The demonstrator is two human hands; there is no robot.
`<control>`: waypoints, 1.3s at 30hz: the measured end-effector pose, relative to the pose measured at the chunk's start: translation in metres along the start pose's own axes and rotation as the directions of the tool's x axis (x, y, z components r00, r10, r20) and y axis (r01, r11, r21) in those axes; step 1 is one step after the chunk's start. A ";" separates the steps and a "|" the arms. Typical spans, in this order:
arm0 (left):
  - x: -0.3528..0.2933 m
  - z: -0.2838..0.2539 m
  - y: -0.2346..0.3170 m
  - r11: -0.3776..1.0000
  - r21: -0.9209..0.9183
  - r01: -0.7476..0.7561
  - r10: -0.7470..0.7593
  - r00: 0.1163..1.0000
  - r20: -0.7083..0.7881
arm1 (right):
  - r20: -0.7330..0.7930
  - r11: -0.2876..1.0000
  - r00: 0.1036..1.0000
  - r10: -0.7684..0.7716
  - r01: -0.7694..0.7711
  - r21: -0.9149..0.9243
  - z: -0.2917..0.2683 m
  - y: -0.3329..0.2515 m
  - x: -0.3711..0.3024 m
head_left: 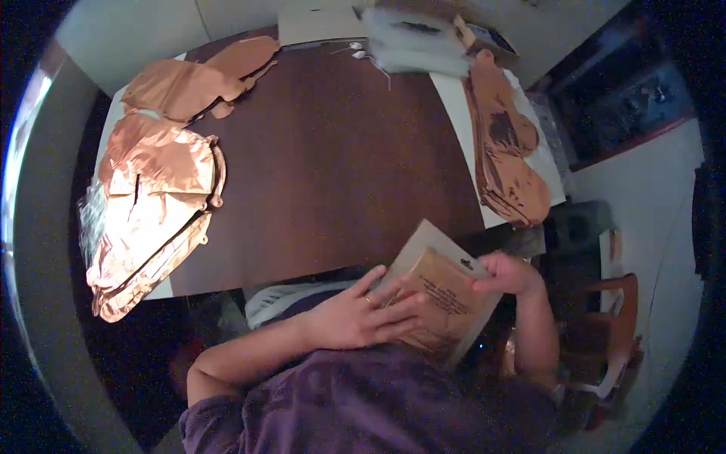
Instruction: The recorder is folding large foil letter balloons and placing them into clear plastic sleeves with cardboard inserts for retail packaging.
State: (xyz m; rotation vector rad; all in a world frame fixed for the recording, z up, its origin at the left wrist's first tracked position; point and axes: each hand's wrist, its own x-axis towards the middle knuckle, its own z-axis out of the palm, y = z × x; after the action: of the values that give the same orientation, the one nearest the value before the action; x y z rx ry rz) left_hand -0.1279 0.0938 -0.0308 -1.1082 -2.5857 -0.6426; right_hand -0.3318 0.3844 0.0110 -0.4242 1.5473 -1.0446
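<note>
Against my body, below the table's near edge, a flat clear-and-white packet (pixel 448 291) is tilted. It has a hang hole, printed lines and a folded copper-coloured sheet inside. My right hand (pixel 514 274) pinches its upper right edge near the hang hole. Across its left side lies my left hand (pixel 370 312), fingers stretched and apart, a ring on one of them. On the table's left side rest flat, shiny copper foil balloons (pixel 162 170), several pieces overlapping. More copper foil balloons (pixel 505 140) lie along the right edge.
The dark brown table (pixel 325 166) has white side strips. At its far edge are a clear plastic bag (pixel 416 45), small white ribbon-like bits (pixel 358 51) and an open box (pixel 488 36). A wooden chair (pixel 622 325) stands to the right.
</note>
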 end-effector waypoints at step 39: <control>-0.103 -0.099 0.005 0.395 -0.549 0.737 -0.917 0.281 -0.283 | -0.811 0.615 0.397 -0.429 -0.529 -0.585 -0.140 0.159 -0.046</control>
State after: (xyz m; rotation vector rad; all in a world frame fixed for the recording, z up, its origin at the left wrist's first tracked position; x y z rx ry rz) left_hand -0.0486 -0.0149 0.0161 0.6012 -2.3391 -1.3846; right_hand -0.4044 0.5577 -0.0965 -0.3595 3.1336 -0.3429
